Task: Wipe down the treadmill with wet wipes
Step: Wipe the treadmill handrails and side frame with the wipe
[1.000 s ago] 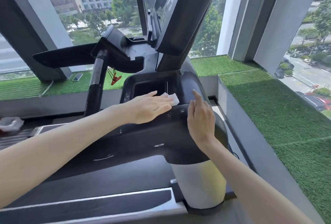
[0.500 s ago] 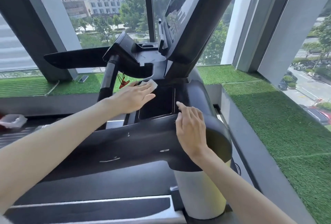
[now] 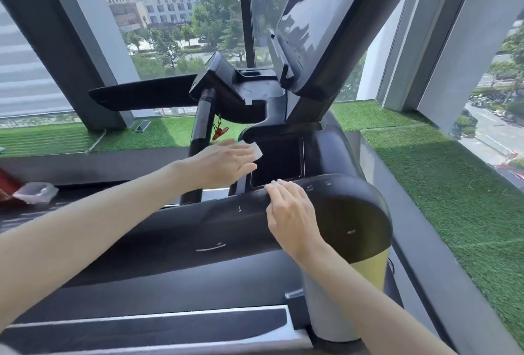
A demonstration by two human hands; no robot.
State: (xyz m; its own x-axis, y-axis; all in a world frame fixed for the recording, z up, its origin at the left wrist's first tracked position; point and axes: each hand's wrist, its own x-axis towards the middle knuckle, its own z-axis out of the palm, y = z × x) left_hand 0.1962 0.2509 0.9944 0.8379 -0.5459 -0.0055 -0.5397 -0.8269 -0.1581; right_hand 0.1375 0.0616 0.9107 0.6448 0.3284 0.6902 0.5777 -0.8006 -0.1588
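Observation:
The black treadmill [image 3: 351,213] fills the middle of the head view, with its tilted screen [image 3: 320,23] above and a square recessed tray [image 3: 279,162] in the console. My left hand [image 3: 224,163] lies flat with straight fingers on a white wet wipe [image 3: 255,151], pressing it against the tray's left rim. Only a corner of the wipe shows past my fingertips. My right hand [image 3: 292,214] rests flat on the rounded front bar of the console, just below the tray, and holds nothing.
A pack of wipes [image 3: 35,192] lies at the far left on the dark ledge. A red safety clip [image 3: 219,132] hangs by the upright handlebar post [image 3: 202,133]. Green artificial turf [image 3: 442,184] covers the sill to the right. A phone [image 3: 142,125] lies on the turf by a window pillar.
My left hand has slid the wipe from the front bar up and left to the tray's left rim. My right hand has laid itself flat on the bar.

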